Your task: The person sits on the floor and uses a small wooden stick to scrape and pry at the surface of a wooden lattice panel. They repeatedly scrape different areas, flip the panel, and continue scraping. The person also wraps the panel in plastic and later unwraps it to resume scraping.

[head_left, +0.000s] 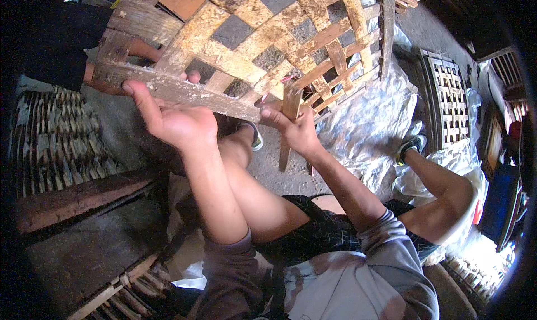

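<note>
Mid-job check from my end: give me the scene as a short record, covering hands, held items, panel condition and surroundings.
Left hand: holding the wooden edge rail, thumb on its near side
Right hand: gripping a short wooden slat
Held panel: woven lattice panel, tilted, strips blotchy and stained
Floor, right: second lattice panel beside crumpled clear plastic sheeting
Upper left: another person in dark clothing

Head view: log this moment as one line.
left hand: touching lattice panel | right hand: gripping wooden piece | nearby: plastic sheeting
</note>
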`<action>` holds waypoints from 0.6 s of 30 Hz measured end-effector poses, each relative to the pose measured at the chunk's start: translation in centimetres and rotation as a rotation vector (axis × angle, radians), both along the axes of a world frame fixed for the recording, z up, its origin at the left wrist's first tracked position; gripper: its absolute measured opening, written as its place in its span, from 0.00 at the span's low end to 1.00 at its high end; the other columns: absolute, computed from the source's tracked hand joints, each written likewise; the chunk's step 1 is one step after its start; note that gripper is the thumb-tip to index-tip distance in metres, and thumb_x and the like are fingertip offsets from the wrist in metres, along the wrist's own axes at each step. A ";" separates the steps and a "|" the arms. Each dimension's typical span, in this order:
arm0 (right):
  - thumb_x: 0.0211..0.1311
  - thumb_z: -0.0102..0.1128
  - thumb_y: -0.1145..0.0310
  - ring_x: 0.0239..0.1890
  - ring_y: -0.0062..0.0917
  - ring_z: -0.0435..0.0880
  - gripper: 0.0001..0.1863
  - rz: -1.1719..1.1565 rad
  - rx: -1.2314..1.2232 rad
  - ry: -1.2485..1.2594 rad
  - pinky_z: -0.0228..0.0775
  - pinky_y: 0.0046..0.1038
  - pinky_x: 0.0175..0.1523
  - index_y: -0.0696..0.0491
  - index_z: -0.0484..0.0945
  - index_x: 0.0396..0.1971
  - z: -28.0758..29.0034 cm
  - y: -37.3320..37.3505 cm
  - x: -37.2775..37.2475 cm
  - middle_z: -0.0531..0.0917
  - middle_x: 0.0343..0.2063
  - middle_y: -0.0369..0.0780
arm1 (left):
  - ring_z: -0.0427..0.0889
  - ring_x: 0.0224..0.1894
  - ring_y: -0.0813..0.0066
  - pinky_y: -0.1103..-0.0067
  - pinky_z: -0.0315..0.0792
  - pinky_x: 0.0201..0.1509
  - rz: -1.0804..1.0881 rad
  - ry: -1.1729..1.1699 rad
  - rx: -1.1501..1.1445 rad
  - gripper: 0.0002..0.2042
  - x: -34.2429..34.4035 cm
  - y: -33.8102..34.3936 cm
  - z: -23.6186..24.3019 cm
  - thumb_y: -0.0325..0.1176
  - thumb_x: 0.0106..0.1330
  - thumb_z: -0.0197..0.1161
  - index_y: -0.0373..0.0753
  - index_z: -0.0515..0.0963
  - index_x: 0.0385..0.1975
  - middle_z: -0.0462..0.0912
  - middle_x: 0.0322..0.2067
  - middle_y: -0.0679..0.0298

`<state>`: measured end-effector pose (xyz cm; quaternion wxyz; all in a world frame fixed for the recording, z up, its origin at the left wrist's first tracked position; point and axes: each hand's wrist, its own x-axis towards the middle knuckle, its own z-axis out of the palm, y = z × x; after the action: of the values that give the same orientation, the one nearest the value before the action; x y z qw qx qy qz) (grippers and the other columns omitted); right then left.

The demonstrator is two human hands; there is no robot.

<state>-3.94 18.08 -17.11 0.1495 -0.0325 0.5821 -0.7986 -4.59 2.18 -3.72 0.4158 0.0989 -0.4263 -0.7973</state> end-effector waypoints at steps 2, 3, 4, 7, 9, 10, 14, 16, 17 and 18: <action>0.69 0.66 0.63 0.30 0.16 0.80 0.12 -0.016 -0.079 -0.029 0.72 0.23 0.35 0.58 0.85 0.38 0.8 0.3 -0.4 0.85 0.29 0.34 | 0.76 0.42 0.71 0.70 0.69 0.40 -0.004 -0.005 -0.034 0.30 0.1 -0.4 -0.4 0.59 0.74 0.53 0.42 0.68 0.64 0.80 0.50 0.62; 0.69 0.66 0.63 0.29 0.15 0.78 0.12 0.016 0.008 0.002 0.71 0.22 0.34 0.58 0.85 0.37 1.3 1.0 -0.7 0.84 0.27 0.33 | 0.76 0.42 0.70 0.70 0.70 0.41 0.010 -0.012 -0.031 0.29 0.0 -0.5 -0.5 0.59 0.74 0.53 0.42 0.68 0.63 0.80 0.50 0.62; 0.70 0.65 0.63 0.28 0.15 0.77 0.12 0.057 0.089 0.030 0.70 0.22 0.33 0.57 0.86 0.36 2.4 1.7 -0.8 0.83 0.26 0.32 | 0.77 0.43 0.69 0.70 0.70 0.41 0.031 -0.023 -0.033 0.29 0.1 -1.0 -0.5 0.59 0.74 0.52 0.42 0.69 0.63 0.80 0.50 0.61; 0.67 0.67 0.56 0.32 0.22 0.85 0.16 0.253 0.455 0.184 0.76 0.32 0.40 0.56 0.86 0.38 2.2 5.1 -1.9 0.87 0.27 0.39 | 0.78 0.45 0.68 0.69 0.71 0.43 0.099 -0.046 -0.032 0.29 0.6 -1.7 0.3 0.59 0.74 0.52 0.43 0.69 0.63 0.81 0.51 0.61; 0.66 0.66 0.52 0.31 0.30 0.87 0.18 0.332 0.571 0.375 0.77 0.36 0.40 0.54 0.86 0.37 0.6 7.7 -1.9 0.87 0.27 0.43 | 0.78 0.46 0.66 0.69 0.71 0.44 0.127 -0.055 -0.040 0.29 0.7 -1.5 0.2 0.59 0.74 0.52 0.43 0.70 0.63 0.80 0.52 0.60; 0.67 0.61 0.46 0.33 0.45 0.87 0.23 0.530 0.861 0.393 0.77 0.43 0.41 0.51 0.84 0.44 -1.7 9.3 -2.2 0.86 0.30 0.49 | 0.78 0.47 0.66 0.69 0.72 0.44 0.118 -0.053 -0.044 0.29 0.5 -1.5 0.1 0.59 0.74 0.52 0.43 0.70 0.63 0.80 0.52 0.60; 0.71 0.53 0.44 0.37 0.56 0.84 0.29 0.401 0.894 0.467 0.76 0.51 0.44 0.52 0.72 0.58 -0.9 8.5 -0.3 0.85 0.33 0.55 | 0.78 0.47 0.67 0.69 0.71 0.43 0.111 -0.038 -0.090 0.28 1.1 -2.8 -0.3 0.59 0.74 0.51 0.44 0.70 0.63 0.80 0.53 0.60; 0.73 0.49 0.45 0.37 0.57 0.83 0.28 0.426 0.870 0.398 0.74 0.51 0.45 0.57 0.73 0.54 0.2 7.6 -0.6 0.84 0.32 0.54 | 0.78 0.46 0.68 0.69 0.71 0.42 0.114 -0.037 -0.103 0.28 1.2 -3.0 -0.3 0.59 0.74 0.51 0.44 0.70 0.63 0.80 0.52 0.60; 0.75 0.47 0.46 0.37 0.58 0.83 0.28 0.435 0.862 0.366 0.73 0.51 0.46 0.59 0.74 0.52 0.8 7.3 -0.8 0.83 0.31 0.54 | 0.78 0.45 0.68 0.69 0.70 0.42 0.116 -0.037 -0.100 0.28 1.1 -2.8 -0.3 0.59 0.74 0.51 0.44 0.70 0.62 0.80 0.52 0.61; 0.74 0.51 0.52 0.36 0.56 0.83 0.22 0.435 0.788 0.382 0.74 0.50 0.42 0.58 0.75 0.49 1.5 6.9 -0.9 0.83 0.31 0.55 | 0.77 0.45 0.69 0.70 0.70 0.42 0.120 -0.037 -0.097 0.28 1.0 -2.8 -0.2 0.59 0.74 0.51 0.43 0.70 0.62 0.80 0.51 0.61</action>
<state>-4.81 24.96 -15.61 0.2044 -0.2400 0.8368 -0.4476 -3.61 -0.62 -3.94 0.4591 0.1188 -0.4653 -0.7474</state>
